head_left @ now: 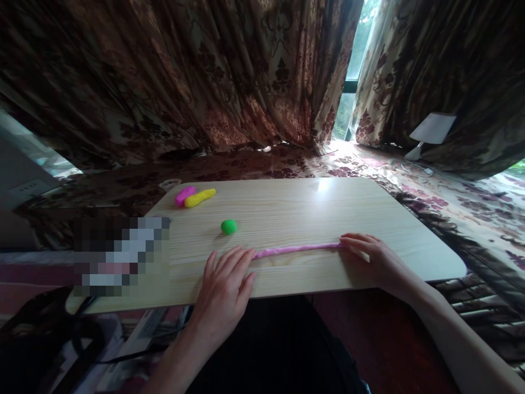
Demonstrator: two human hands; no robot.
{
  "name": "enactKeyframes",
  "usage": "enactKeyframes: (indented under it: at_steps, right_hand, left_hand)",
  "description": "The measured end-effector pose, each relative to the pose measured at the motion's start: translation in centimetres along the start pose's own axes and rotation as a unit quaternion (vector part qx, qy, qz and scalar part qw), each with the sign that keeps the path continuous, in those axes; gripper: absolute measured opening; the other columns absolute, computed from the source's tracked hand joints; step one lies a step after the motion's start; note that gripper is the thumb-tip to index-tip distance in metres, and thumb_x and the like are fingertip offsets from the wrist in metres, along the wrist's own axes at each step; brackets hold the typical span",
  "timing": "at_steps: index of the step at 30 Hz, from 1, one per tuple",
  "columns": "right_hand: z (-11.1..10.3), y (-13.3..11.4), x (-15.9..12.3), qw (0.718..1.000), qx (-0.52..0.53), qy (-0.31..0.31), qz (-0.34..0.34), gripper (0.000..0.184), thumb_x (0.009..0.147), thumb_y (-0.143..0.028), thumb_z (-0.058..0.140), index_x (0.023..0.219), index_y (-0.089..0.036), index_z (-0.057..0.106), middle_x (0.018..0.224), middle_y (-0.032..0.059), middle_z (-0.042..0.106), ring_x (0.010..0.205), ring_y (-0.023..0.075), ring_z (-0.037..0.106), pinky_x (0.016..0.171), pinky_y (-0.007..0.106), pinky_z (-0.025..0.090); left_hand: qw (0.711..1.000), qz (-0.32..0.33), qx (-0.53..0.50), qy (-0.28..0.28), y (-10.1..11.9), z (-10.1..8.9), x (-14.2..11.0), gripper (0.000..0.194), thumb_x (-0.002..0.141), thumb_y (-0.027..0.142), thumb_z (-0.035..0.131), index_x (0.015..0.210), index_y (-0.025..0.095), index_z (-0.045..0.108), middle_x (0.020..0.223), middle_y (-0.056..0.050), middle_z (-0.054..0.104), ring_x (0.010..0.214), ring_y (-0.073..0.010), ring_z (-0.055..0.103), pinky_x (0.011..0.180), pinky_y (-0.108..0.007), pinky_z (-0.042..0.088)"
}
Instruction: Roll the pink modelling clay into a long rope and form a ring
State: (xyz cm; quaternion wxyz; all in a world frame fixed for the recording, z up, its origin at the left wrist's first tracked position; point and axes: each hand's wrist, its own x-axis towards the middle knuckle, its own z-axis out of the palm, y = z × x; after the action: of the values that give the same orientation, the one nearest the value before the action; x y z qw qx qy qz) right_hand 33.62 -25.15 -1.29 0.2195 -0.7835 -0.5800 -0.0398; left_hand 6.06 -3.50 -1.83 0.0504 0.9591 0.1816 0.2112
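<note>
A long, thin roll of pink modelling clay point(296, 249) stretches across the near part of the wooden-topped table point(287, 213). On its left end rests my left hand point(227, 276), palm down with fingers stretched out and thumb apart. My right hand point(365, 254) touches the other end with its fingertips, its fingers extended and its palm turned down. The clay's two ends are partly hidden beneath the fingers. Beyond my left hand sits a green clay ball point(228, 227). A yellow clay stick point(199, 197) lies against a magenta clay lump point(185, 196) at the far left.
A pixelated, flat object point(127, 254) lies at the table's left edge, with a black cable point(85, 304) by it. Patterned curtains point(184, 82) hang behind the table. A white lamp point(432, 130) stands on the floral-covered ledge at the right.
</note>
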Motion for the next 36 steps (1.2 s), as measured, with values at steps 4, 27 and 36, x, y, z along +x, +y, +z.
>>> enactKeyframes:
  at_steps: [4, 27, 36]
  right_hand:
    - [0.1, -1.3, 0.4, 1.0, -0.002, 0.023, -0.003, 0.023, 0.088, -0.021, 0.048, 0.102, -0.024, 0.065, 0.095, 0.0047, 0.066, 0.088, 0.0209, 0.061, 0.08, 0.036, 0.046]
    - [4.7, -13.1, 0.5, 0.993, -0.029, -0.059, -0.094, 0.058, 0.093, -0.044, 0.038, 0.141, -0.014, 0.029, 0.147, 0.0108, 0.029, 0.136, 0.0233, 0.02, 0.111, 0.049, 0.008]
    - [5.2, -13.3, 1.6, 0.995, -0.045, -0.05, -0.067, 0.066, 0.09, -0.053, 0.037, 0.139, -0.01, 0.033, 0.146, 0.0148, 0.029, 0.136, 0.0263, 0.02, 0.11, 0.051, 0.008]
  left_hand:
    - [0.999, -0.016, -0.031, 0.019, -0.3, -0.1, 1.3, 0.027, 0.088, 0.023, 0.045, 0.112, 0.021, 0.057, 0.111, -0.007, 0.061, 0.104, -0.0234, 0.053, 0.099, -0.047, 0.032]
    - [0.992, -0.021, -0.119, 0.042, 0.5, 0.1, -0.5, 0.021, 0.086, 0.023, 0.052, 0.105, 0.023, 0.061, 0.098, -0.004, 0.058, 0.095, -0.019, 0.053, 0.097, -0.041, 0.034]
    - [0.995, -0.029, -0.09, 0.043, 1.1, -0.2, -0.8, 0.019, 0.086, 0.022, 0.051, 0.1, 0.025, 0.064, 0.094, -0.004, 0.06, 0.092, -0.0202, 0.054, 0.097, -0.044, 0.034]
